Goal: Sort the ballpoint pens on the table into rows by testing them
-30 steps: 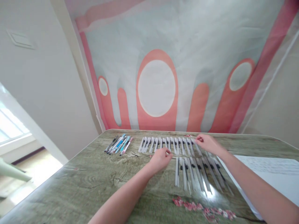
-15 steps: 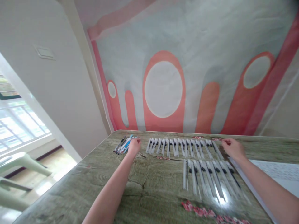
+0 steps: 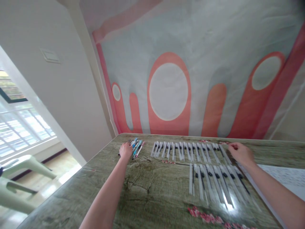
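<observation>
At the far left of the table, my left hand (image 3: 125,151) is curled over the left side of a bunch of pens (image 3: 138,149), some blue, white and pink. Its fingertips are partly hidden. My right hand (image 3: 240,153) rests at the right end of the back row of slim translucent strips (image 3: 183,151), which have black parts between them. Thumb and fingers are pinched together there, and anything between them is too small to make out. A second row of similar strips (image 3: 211,179) lies in front, nearer me.
The wood-patterned tabletop (image 3: 143,203) has printed pink flowers and a bright glare spot. White printed sheets (image 3: 283,178) lie under my right forearm. Behind the table rises a grey and red patterned wall (image 3: 168,89). A pale green stool (image 3: 28,165) stands on the floor at left.
My left hand has moved left across the pens, from their right side to their left side, uncovering the pink one. My right hand stays at the end of the back row.
</observation>
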`<state>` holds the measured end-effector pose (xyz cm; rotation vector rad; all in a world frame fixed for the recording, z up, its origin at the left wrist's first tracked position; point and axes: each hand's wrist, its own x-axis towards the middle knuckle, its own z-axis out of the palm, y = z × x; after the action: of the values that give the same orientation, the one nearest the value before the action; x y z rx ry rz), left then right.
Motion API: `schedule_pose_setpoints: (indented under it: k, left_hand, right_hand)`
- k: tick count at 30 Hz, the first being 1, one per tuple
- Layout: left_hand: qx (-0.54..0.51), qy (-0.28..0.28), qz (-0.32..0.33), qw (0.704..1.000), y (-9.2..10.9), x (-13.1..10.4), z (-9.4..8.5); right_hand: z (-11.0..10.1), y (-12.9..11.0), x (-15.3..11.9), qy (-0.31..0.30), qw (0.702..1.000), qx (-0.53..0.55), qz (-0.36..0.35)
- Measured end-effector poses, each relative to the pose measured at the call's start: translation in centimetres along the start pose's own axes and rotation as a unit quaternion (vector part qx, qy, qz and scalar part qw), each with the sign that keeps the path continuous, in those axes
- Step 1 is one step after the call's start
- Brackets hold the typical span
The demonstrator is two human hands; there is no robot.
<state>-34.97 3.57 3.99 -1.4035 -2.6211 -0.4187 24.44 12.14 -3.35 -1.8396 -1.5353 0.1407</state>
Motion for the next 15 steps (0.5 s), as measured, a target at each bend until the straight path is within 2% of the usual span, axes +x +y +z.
schedule_pose_setpoints:
  k: [7,15]
  left_hand:
    - [0.003,-0.032,-0.001,0.999,-0.2,0.4,0.5]
    - [0.006,-0.088,0.01,0.996,-0.2,1.2,0.2]
  right_hand:
    - [0.3,0.3,0.2,-0.006,1.0,0.004,0.003]
    - [-0.3,-0.5,-0.4,-0.007,1.0,-0.003,0.011]
